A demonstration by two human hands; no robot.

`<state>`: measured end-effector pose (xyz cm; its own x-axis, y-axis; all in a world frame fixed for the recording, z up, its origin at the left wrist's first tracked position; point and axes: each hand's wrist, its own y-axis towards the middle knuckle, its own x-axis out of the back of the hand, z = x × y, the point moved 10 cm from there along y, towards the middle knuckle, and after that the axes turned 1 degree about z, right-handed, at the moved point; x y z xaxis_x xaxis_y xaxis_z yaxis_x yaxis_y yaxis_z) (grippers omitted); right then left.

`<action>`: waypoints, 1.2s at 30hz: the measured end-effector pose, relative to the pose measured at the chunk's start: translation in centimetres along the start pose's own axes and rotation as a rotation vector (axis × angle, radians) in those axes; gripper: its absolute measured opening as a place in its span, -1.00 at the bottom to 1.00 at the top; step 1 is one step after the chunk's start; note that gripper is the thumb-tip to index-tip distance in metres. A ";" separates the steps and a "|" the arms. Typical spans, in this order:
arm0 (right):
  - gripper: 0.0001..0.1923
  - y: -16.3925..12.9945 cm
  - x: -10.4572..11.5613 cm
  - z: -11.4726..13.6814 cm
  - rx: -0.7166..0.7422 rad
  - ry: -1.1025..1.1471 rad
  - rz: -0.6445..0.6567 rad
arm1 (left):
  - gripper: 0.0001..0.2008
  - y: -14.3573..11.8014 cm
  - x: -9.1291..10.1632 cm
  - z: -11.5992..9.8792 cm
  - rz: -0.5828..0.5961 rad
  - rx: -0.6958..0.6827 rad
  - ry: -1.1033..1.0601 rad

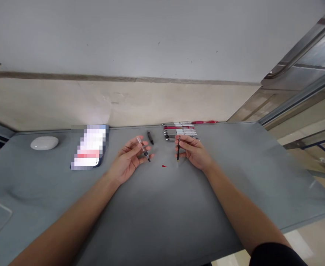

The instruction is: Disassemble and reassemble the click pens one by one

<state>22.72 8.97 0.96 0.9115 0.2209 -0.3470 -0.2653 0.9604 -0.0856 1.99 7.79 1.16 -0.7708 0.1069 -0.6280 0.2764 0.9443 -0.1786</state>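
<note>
My left hand (pixel 129 159) holds a clear pen barrel (pixel 143 149) with a black tip, fingers curled loosely around it. My right hand (pixel 194 150) pinches a thin dark pen refill (pixel 178 148), held nearly upright with its pale tip pointing down to the grey table (pixel 162 207). A small red pen part (pixel 164 166) lies on the table between the two hands. A short black pen piece (pixel 150 137) lies just beyond my left fingers. A row of several pens (pixel 180 131), white and red, lies at the table's far edge behind my right hand.
A white oval object (pixel 44 143) rests at the far left. A blurred-out card or packet (pixel 89 147) lies left of my left hand. A wall runs behind the table. The table's right edge drops off toward a floor and metal rails (pixel 300 85).
</note>
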 end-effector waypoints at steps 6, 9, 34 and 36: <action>-0.70 0.1 0.4 0.4 0.052 -0.026 -0.068 | -0.77 -0.1 0.0 -0.1 -0.021 -0.084 0.109; -0.71 0.0 0.8 0.8 0.100 -0.040 -0.135 | -0.73 -0.1 -0.1 0.0 -0.020 -0.100 0.179; -0.77 -0.4 2.2 1.5 0.170 -0.070 -0.288 | -0.71 -0.1 0.5 0.3 -0.056 -0.083 0.168; -0.77 -0.4 2.2 1.5 0.171 -0.067 -0.292 | -0.70 -0.1 0.4 0.3 -0.057 -0.082 0.170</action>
<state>25.34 9.34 1.61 0.9613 -0.0620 -0.2684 0.0610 0.9981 -0.0121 1.82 7.61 0.72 -0.8719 0.0966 -0.4800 0.1867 0.9719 -0.1435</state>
